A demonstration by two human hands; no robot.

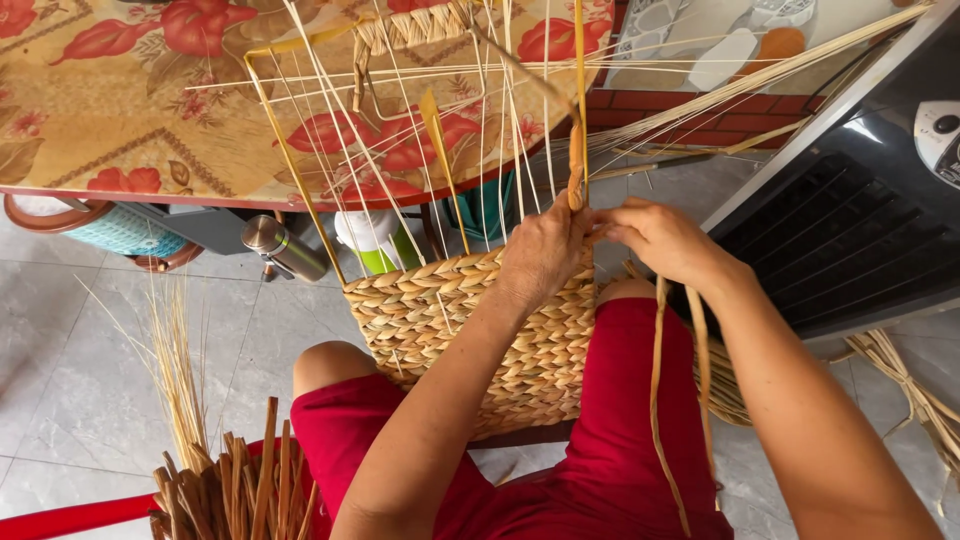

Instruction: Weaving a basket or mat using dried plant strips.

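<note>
Both hands met at the half-woven basket's [470,330] top edge, braced on the lap. Left hand [540,250] and right hand [655,240] each kept a closed grip pinching the upright strand [577,170], holding it taut.

A floral tablecloth [120,110] covers the table; beneath it stand a steel flask [283,247] and a green-and-white bottle [375,240], near a black fan heater [850,230].

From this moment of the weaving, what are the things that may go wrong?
The thin upright stakes stand loose and close together, so the left hand or right hand might bend or snap one. The strand pinched between both hands could slip and slacken the weave. The half-woven basket rests only on the knees and may tip.
</note>
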